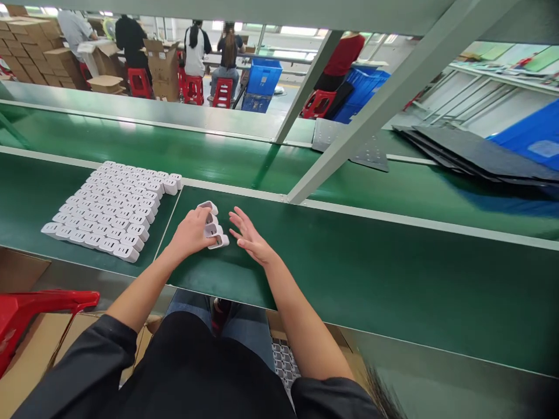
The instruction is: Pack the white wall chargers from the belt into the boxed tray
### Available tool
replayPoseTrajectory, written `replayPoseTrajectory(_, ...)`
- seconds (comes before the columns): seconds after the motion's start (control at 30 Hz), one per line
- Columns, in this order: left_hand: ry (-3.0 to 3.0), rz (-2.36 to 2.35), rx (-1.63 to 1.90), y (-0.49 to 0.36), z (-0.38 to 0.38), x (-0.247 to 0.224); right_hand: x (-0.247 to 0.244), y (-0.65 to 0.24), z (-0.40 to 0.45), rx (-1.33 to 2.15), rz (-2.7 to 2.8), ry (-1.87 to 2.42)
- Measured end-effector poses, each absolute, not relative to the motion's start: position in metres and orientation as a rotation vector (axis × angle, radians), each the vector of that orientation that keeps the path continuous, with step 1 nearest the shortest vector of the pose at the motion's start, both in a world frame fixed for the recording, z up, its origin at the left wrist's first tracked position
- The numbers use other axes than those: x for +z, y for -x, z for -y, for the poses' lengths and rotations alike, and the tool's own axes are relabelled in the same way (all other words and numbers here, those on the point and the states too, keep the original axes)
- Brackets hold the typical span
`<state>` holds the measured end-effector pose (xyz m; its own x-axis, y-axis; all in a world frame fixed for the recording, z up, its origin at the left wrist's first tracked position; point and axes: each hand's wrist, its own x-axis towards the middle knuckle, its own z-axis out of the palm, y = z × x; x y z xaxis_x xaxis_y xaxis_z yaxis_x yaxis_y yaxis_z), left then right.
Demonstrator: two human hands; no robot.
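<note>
My left hand point(191, 233) is wrapped round a short row of white plastic housings point(212, 228) above the green work surface. Their hollow open sides face right, and my fingers cover part of the row. Just to the right, my right hand point(251, 235) is held with its fingers apart and nothing in it. A small gap separates it from the housings. Left of my hands, a large block of white plastic housings point(109, 206) stands in tight rows, slots facing up.
A metal post point(349, 139) rises beyond my right hand. Black sheets point(476, 152) lie at the far right. Under the bench edge sits a box of grey-white parts point(285, 364), and a red stool point(43, 305) is at lower left. Several people sit in the background.
</note>
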<state>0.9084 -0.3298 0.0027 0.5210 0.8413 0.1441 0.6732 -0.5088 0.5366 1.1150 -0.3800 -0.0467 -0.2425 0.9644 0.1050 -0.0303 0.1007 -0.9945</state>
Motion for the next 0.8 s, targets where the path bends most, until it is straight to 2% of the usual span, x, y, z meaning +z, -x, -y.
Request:
replayPoseTrajectory(0.17,-2.549,-1.082,0.073,-0.932,0.327,0.009,-0.04,-1.138,0.41,1.059,1.628,1.127)
replayPoseTrajectory(0.33,-2.588,-1.013,-0.085,-0.927,0.326,0.026,-0.022,-1.127,0.407,0.731,2.004,1.205)
replayPoseTrajectory(0.4,-2.536,-1.042,-0.02,-0.913,0.325,0.033,-0.014,-1.124,0.397,0.644,2.127,1.222)
replayPoseTrajectory(0.5,-2.348,-1.17,0.275,-0.892,0.324,0.031,-0.002,-1.116,0.38,0.514,2.384,1.292)
replayPoseTrajectory(0.63,-2.093,-1.3,0.695,-0.877,0.325,0.001,0.014,-1.097,0.362,0.222,2.643,1.458)
replayPoseTrajectory(0.8,-1.962,-1.387,0.895,-0.875,0.331,-0.038,0.021,-1.088,0.356,0.132,2.683,1.503)
